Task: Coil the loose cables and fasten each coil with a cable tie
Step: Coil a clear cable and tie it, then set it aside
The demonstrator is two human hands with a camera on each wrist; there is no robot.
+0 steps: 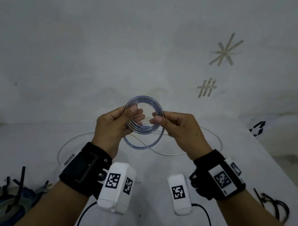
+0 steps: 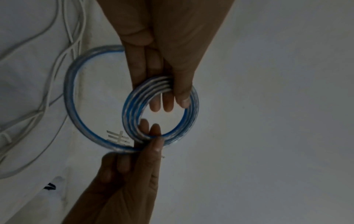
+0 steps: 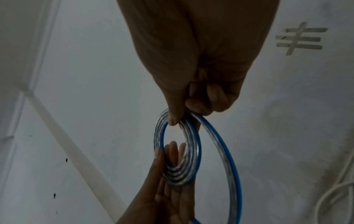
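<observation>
Clear cable with blue stripe (image 1: 145,112): wound into a small coil of several turns, held in the air above the white-covered table (image 1: 221,185), between both hands. One larger, looser loop (image 1: 138,145) hangs out of the coil toward the person.

Left hand (image 1: 114,126): grips the coil's left side. Thumb lies on top of the stacked turns; in the left wrist view the turns (image 2: 153,86) sit fanned across the fingers (image 2: 155,104), which run under the coil with their tips showing through its opening. Fingers pressed together, nearly straight. Palm faces right, wrist roughly level.

Right hand (image 1: 178,132): pinches the coil's opposite side between thumb and forefinger. In the right wrist view the thumb tip (image 3: 173,119) presses on the turns where the larger loop (image 3: 229,166) leaves; remaining fingers are curled into the palm. Back of hand faces up.

Surroundings: a thin white cable (image 1: 167,153) lies loose on the table under the hands. Bundled coils with black cable ties (image 1: 3,202) sit at the near left. Loose black ties (image 1: 275,206) lie at the near right. Tape marks (image 1: 207,87) are stuck on the far surface.
</observation>
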